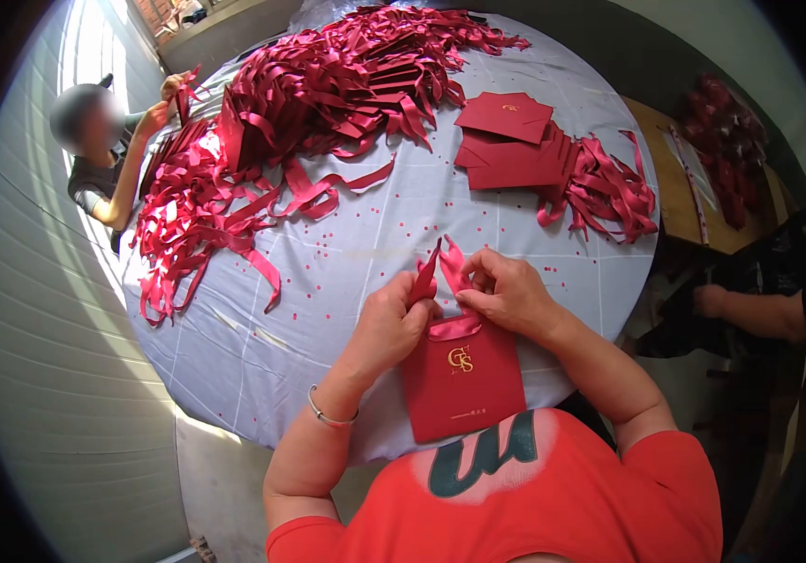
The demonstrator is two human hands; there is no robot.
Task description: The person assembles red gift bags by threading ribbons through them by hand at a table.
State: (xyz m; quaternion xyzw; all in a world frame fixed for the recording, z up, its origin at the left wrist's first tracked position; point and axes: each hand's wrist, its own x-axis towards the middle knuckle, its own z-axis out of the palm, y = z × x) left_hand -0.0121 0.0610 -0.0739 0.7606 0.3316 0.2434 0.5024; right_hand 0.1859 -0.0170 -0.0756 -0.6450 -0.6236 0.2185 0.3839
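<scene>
A dark red paper gift bag point(465, 385) with gold lettering lies at the table's near edge, against my shirt. A pink-red ribbon point(455, 327) runs across its top edge, and its loose ends rise between my hands. My left hand point(391, 319) is closed on one ribbon end at the bag's upper left corner. On the other side, my right hand point(510, 293) pinches the second ribbon end between thumb and fingers, just above the bag's top edge. Parts of the ribbon are hidden behind my fingers.
A large heap of ribboned red bags point(328, 94) covers the table's far left. Flat red bags point(506, 150) are stacked at right, their ribbons trailing. Small red dots dot the grey tablecloth point(356, 272). Another person point(98, 159) handles a bag at left; someone's arm point(759, 312) shows at right.
</scene>
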